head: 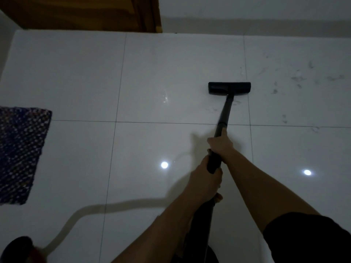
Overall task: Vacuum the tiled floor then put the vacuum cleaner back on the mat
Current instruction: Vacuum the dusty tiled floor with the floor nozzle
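Observation:
I hold a black vacuum wand (225,112) with both hands. My right hand (220,144) grips the tube higher up, and my left hand (206,179) is closed around the handle below it. The flat black floor head (229,87) rests on the white tiled floor (171,73), ahead and slightly right. Grey dust smudges (298,80) mark the tiles to the right of the head. A pale hose (117,205) curves left across the floor to the dark vacuum body (18,247) at the bottom left corner. The woven blue mat (20,152) lies at the left edge.
A wooden door (85,12) stands at the far wall, top left. A white wall (256,12) runs along the back. Two ceiling-light reflections (164,165) shine on the tiles. Wide open floor stretches between the mat and the wand.

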The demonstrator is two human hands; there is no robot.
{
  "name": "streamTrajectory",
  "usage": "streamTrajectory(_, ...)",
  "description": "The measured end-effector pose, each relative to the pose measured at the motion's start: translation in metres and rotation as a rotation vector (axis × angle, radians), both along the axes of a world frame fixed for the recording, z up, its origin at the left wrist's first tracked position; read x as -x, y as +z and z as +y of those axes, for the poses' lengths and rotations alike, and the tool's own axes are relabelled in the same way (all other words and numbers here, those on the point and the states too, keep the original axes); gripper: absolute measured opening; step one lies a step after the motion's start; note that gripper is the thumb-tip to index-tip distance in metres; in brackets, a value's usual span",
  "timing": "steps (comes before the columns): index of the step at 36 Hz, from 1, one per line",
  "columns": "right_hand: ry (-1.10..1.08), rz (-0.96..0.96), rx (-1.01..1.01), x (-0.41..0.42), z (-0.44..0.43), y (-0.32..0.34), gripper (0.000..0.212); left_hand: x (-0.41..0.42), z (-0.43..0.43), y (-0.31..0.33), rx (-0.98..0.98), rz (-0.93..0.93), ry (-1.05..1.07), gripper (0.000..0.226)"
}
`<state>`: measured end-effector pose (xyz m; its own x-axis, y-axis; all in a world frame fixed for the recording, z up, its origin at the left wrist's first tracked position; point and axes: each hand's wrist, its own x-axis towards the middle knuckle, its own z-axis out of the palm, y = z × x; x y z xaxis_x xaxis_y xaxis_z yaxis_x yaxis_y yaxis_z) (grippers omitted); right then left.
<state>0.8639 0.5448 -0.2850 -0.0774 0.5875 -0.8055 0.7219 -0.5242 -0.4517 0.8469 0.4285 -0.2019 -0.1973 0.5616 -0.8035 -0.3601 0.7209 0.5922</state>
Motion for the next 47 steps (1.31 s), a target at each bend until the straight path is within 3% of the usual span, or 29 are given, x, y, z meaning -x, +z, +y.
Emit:
streamTrajectory(13,0.002,0.001,0.023,-0.014,-0.043,0.015,0.08,-0.005,-0.041,0.016,-0.017,0.116,-0.125,0.02)
streamTrajectory(26,0.015,0.006,0.061,-0.013,-0.12,0.018,0.08,-0.004,-0.118,0.022,0.014,0.067,-0.141,0.025)
streamTrajectory(41,0.03,0.008,0.058,-0.069,-0.186,0.032,0.08,-0.061,-0.187,0.035,0.009,0.079,-0.141,0.022)
streamTrajectory(47,0.126,0.021,0.029,-0.089,-0.205,0.035,0.069,-0.086,-0.206,0.027,0.014,0.097,-0.112,0.024)
